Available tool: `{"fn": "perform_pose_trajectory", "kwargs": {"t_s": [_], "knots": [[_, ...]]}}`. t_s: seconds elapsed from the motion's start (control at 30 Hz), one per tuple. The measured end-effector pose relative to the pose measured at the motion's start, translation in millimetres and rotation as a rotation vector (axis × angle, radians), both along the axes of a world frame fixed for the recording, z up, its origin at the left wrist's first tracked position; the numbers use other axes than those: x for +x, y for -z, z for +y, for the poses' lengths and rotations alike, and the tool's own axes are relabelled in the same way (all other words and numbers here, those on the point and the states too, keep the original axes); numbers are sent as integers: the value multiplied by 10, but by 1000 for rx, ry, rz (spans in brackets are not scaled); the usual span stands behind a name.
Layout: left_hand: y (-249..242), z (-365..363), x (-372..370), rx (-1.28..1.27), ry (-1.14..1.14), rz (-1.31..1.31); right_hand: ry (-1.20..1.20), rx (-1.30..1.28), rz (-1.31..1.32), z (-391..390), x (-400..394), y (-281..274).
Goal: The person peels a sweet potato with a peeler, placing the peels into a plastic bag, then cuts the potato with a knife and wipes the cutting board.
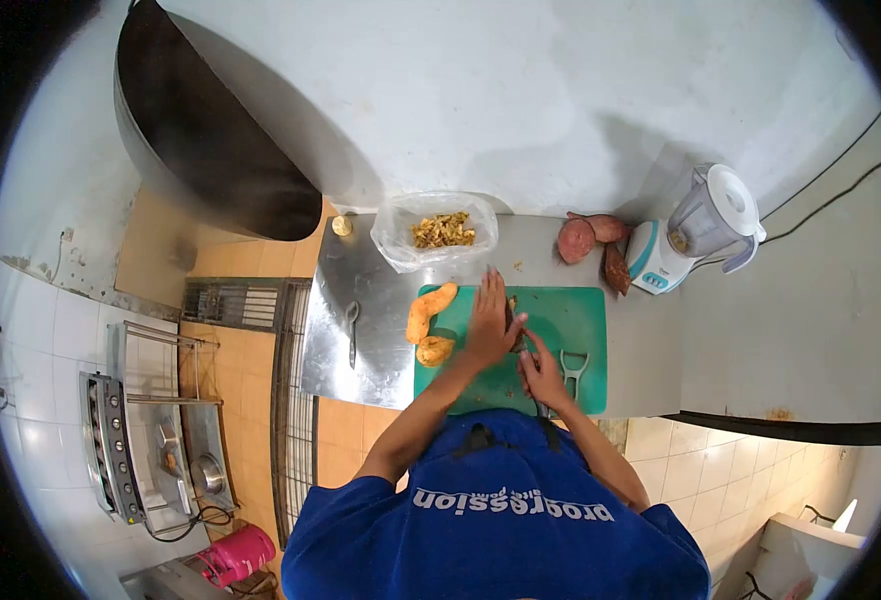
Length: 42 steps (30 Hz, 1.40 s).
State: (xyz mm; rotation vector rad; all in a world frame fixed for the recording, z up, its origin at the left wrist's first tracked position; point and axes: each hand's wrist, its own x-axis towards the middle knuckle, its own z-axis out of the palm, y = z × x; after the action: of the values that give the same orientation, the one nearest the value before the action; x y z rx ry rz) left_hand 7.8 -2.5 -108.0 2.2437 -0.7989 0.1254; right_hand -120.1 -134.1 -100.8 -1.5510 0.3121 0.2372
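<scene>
My left hand (487, 328) is over the green cutting board (585, 315), its fingers stretched forward and its thumb out to the right. Between thumb and fingers it steadies a dark-skinned piece, apparently a sweet potato (511, 312), mostly covered by the hand. Close on the right, my right hand (543, 376) is closed around what looks like a knife (522, 352); little of it shows. Two peeled orange pieces, one long and curved (426, 312) and one short (434, 350), lie at the board's left edge. A pale peeler (574, 372) rests on the board's right side.
Behind the board stands a clear plastic bag (390, 243) with peelings (443, 231) in it. Unpeeled sweet potatoes (577, 240) lie near a blender (705, 225). A spoon (352, 333) is on the steel table (335, 285) at left. A large wok (200, 130) hangs upper left.
</scene>
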Motion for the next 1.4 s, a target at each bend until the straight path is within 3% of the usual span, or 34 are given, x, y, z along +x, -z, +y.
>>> {"fn": "perform_pose_trajectory", "kwargs": {"t_s": [0.17,0.23,0.27,0.3,0.33,0.37,0.47,0.5,0.57,0.63,0.77,0.83,0.9,1.03,1.27,1.33,1.4], "knots": [[-770,180,640,-105,-96,-195,-54,-36,-181,176,615,-777],[-962,256,930,-301,-147,-73,-91,-499,-515,198,884,-865],[-968,303,1104,-331,-233,78,-94,-501,-519,175,999,-849],[-902,363,1283,-359,-316,232,-154,-705,-484,139,1104,-778],[-694,482,1500,-219,-357,212,-211,-906,-443,111,1140,-726],[-455,606,1673,-78,-396,189,-210,-908,-445,99,1102,-716],[-136,837,1690,-259,-357,141,-259,-960,-287,42,992,-665],[-190,846,1581,-259,-357,144,-198,-915,-431,3,871,-563],[-392,853,1194,-593,-390,449,-141,-856,-550,-68,566,-462],[-415,802,796,-492,-365,498,-96,-478,-205,-153,279,-530],[-108,591,115,-261,-246,671,62,-274,-100,-255,-167,-252],[18,441,-90,-141,-112,236,119,-170,118,-244,-248,-211],[332,306,-141,-22,-93,202,131,-239,85,-222,-257,-33],[452,168,-210,317,-36,215,170,-378,17,-134,-296,343],[467,-5,-335,285,34,189,63,-366,-44,57,-372,591],[497,-10,-325,191,23,159,47,-108,137,88,-312,345],[438,21,-283,145,5,146,66,-10,131,157,-227,159]]}}
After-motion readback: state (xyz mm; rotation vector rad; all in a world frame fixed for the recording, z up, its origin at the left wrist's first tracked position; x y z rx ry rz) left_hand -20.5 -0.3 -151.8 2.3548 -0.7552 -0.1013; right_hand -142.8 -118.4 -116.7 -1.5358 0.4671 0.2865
